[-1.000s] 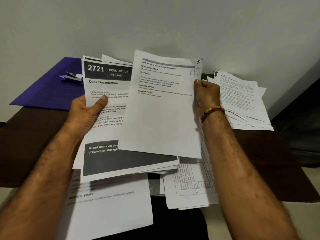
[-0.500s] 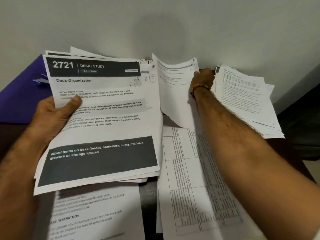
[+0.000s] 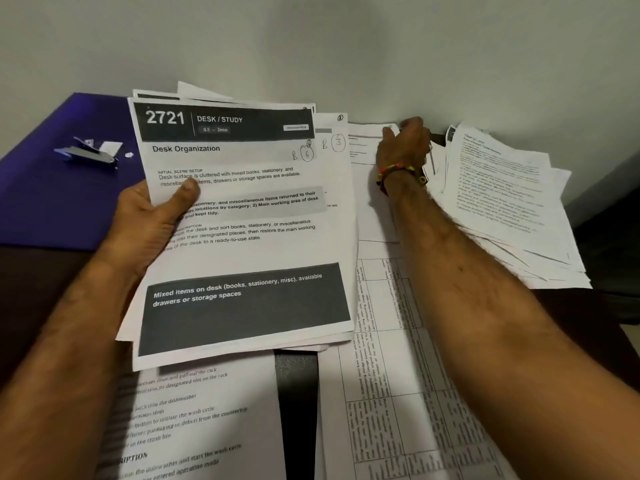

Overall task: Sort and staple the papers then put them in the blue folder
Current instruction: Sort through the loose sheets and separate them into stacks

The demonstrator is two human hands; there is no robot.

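My left hand (image 3: 156,216) grips a stack of printed papers (image 3: 242,237), thumb on the top sheet headed "2721 Desk Organization". My right hand (image 3: 403,147) reaches to the back of the desk by the wall. Its thumb and fingers pinch the top edge of a single white sheet (image 3: 363,150), which lies nearly flat there. The blue folder (image 3: 45,195) lies open at the far left, with a small grey stapler (image 3: 88,154) on it. Both hands are apart from the stapler and the folder.
A loose pile of printed sheets (image 3: 502,202) fans out at the back right. A sheet with a printed table (image 3: 398,358) lies under my right forearm, another text sheet (image 3: 194,420) at the front left. The dark desk (image 3: 34,289) meets a pale wall behind.
My right hand carried the single sheet from in front of me to the back of the desk and lowered it nearly flat. The stack in my left hand came closer.
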